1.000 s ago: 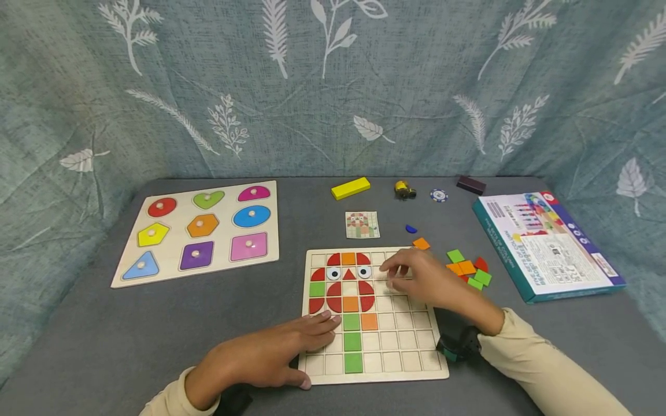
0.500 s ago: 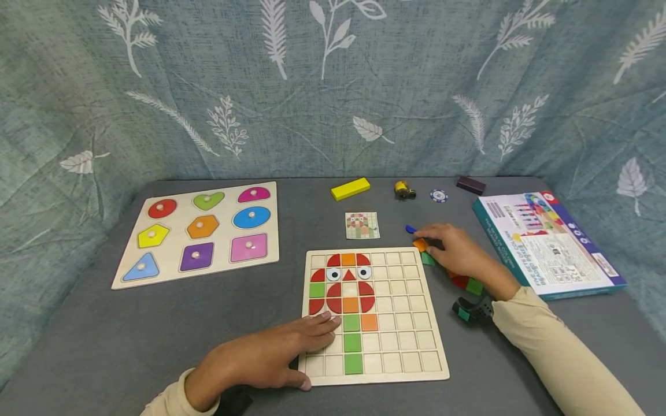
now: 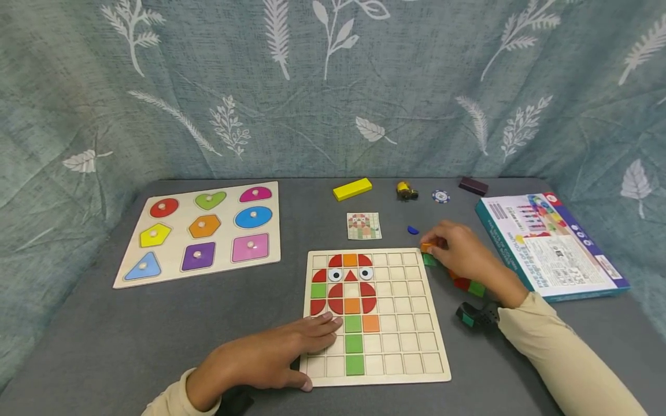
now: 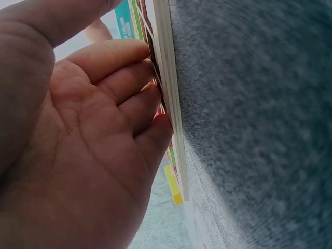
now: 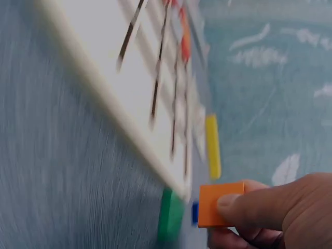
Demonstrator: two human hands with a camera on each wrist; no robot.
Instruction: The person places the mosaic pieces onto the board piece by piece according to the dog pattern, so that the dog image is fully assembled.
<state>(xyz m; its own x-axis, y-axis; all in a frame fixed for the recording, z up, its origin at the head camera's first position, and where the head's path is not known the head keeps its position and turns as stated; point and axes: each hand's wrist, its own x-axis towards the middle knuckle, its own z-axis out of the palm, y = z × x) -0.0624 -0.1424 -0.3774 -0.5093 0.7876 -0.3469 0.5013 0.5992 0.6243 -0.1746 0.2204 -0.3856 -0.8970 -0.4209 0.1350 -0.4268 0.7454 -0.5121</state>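
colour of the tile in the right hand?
Orange: a square tile pinched by the right hand. Clearest in the right wrist view.

Open felt left of grid board, loose tiles (perhaps stacked) crowding its right

Pale matt wooden grid board, fuzzy grey cloth table cover, glossy cardboard box

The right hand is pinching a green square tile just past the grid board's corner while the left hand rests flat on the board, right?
Not quite: the tile pinched by the right hand is an orange square tile, as the right wrist view shows. A green tile lies beside it. The left hand does rest flat on the grid board.
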